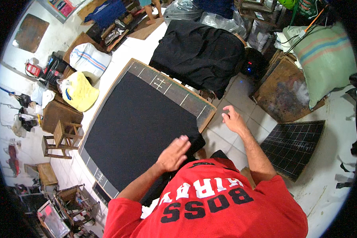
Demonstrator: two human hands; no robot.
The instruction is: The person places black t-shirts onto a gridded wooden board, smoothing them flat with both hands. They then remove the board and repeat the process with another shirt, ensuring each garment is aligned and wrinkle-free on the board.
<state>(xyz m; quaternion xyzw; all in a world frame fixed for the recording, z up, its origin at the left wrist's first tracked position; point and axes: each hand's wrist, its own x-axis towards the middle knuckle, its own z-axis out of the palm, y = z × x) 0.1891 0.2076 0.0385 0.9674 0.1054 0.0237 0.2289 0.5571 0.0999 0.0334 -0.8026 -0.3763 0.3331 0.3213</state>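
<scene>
A sheet of black cloth (137, 123) lies spread over a dark board (192, 105) with white marked lines and a wooden rim. Over the cloth's near edge is my left hand (173, 154), fingers stretched out and slightly blurred; whether it presses on the cloth I cannot tell. At that near corner the cloth bunches and hangs over the side. My right hand (235, 119) is in the air to the right of the board's corner, fingers bent and apart from the thumb, holding nothing visible.
Black fabric (198, 51) covers a stack beyond the board. A gridded black panel (293, 146) and a green sack (325, 59) are on the right. On the left are a wooden stool (63, 137), a yellow bag (81, 93) and a white sack (90, 59). Another person's legs (151, 12) show far back.
</scene>
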